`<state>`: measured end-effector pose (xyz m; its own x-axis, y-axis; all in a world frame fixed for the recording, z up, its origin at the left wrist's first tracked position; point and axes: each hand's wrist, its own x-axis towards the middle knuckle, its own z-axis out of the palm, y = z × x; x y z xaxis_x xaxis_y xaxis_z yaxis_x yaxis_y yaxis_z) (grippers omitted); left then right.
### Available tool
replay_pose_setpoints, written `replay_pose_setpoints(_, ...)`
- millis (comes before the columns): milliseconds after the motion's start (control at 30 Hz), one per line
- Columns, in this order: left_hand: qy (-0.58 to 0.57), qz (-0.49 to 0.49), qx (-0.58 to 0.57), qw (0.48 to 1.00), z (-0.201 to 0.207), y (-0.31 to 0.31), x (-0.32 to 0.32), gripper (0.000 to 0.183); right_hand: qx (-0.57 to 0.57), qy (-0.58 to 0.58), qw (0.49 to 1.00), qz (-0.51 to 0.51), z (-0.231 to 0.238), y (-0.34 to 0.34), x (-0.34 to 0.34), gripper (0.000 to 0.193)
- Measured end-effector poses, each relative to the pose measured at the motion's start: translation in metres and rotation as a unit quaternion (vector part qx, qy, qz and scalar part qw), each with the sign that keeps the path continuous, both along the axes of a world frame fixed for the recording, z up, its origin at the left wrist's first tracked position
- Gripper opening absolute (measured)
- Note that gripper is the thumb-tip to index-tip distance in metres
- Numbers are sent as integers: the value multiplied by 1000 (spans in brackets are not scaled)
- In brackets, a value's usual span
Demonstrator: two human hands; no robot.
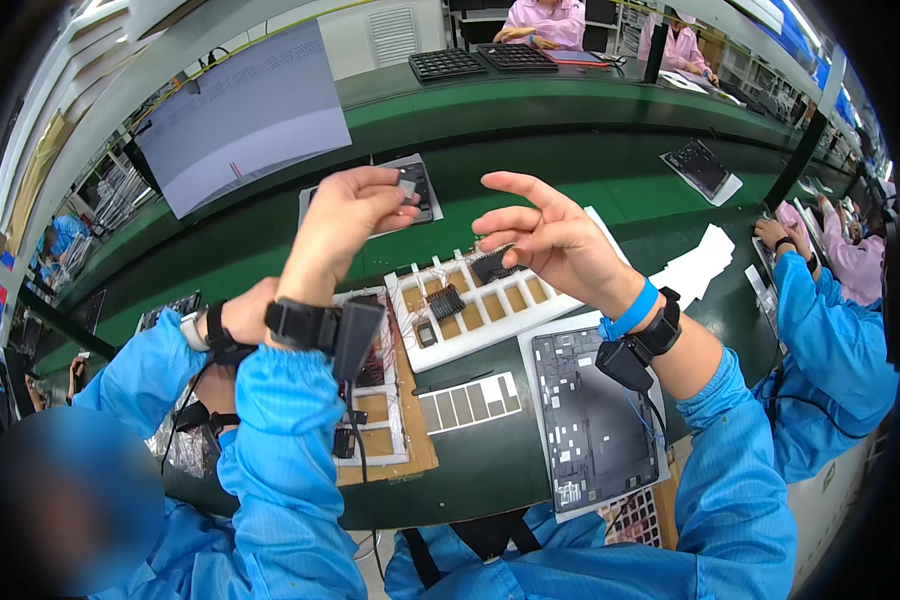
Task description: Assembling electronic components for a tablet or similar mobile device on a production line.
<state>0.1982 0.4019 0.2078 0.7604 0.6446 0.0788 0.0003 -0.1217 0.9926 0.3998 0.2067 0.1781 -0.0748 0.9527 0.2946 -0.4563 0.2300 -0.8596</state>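
Observation:
My left hand [355,215] is raised above the green bench, its fingertips pinched on a small grey part [407,187]. My right hand [545,240] is lifted beside it, fingers spread, with a small black finned part [490,264] held low between thumb and fingers. Below both hands lies a white compartment tray [515,300] holding black finned parts [446,301] with thin wires. A dark laptop base panel [592,420] lies in front of my right forearm. Both wrists wear black bands; the right also has a blue strap.
A second white tray [380,420] on brown cardboard sits under my left forearm. A grey label strip [468,404], white sheets [698,268], a tilted grey board [245,115] and black trays [448,64] are on the bench. People in blue work at left and right.

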Motion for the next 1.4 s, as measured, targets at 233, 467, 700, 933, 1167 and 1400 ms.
replay_pose_setpoints(233, 166, 48, 17, 985, -13, 84, 63, 35, -98, -170, 967, -162, -18, -20, 37, 30)
replay_pose_setpoints(467, 326, 90, 88, 937, -64, 153, 126, 22, -161, -299, 903, -262, -27, -83, 67, 16)
replay_pose_setpoints(700, 380, 79, 133, 912, -99, 201, 152, 18, -242, -239, 898, -280, -59, -137, 99, 13)
replay_pose_setpoints(933, 336, 67, 41, 939, -123, 220, 142, 18, -288, -136, 903, -288, -110, -157, 120, 10)
replay_pose_setpoints(1167, 301, 119, 20, 946, -139, 224, 142, 21, -299, -119, 909, -266, -113, -159, 122, 9)
replay_pose_setpoints(1400, 358, 164, 104, 913, -139, 217, 142, 20, -308, -110, 909, -257, -111, -159, 123, 8)
